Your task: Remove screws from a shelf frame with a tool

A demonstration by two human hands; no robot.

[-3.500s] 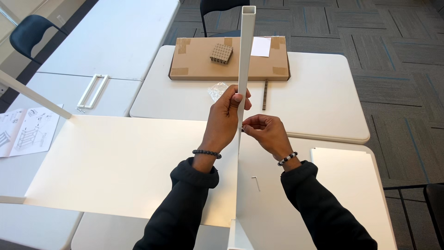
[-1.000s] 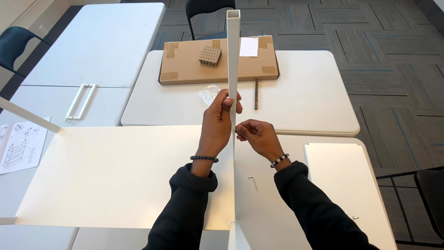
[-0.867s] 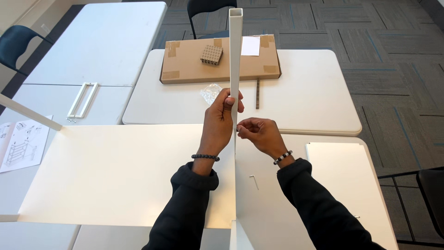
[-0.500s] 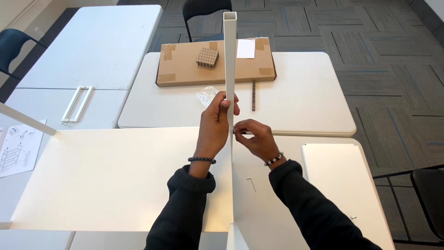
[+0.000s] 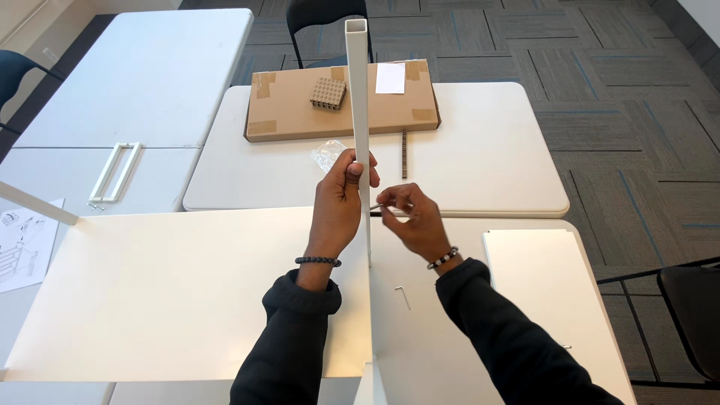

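Note:
A long white square tube (image 5: 359,90) stands upright in front of me, its open end at the top. My left hand (image 5: 341,199) grips it around the middle. My right hand (image 5: 409,217) sits just right of the tube and pinches a small metal screw or pin (image 5: 377,206) whose tip points at the tube's side. A large white panel (image 5: 180,289) lies flat on the table below both hands. A small hex key (image 5: 403,296) rests on the surface near my right forearm.
A flat cardboard box (image 5: 300,112) with a small honeycomb block (image 5: 328,93) and a white paper lies on the far table. Nearby are a clear plastic bag (image 5: 328,156), a thin brown strip (image 5: 404,153), a smaller white panel (image 5: 551,289), a white handle (image 5: 116,172), an instruction sheet (image 5: 21,244), and chairs.
The view has shifted slightly; my hands stay at the tube. My right hand's fingers have worked the small fastener closer to the tube's side.

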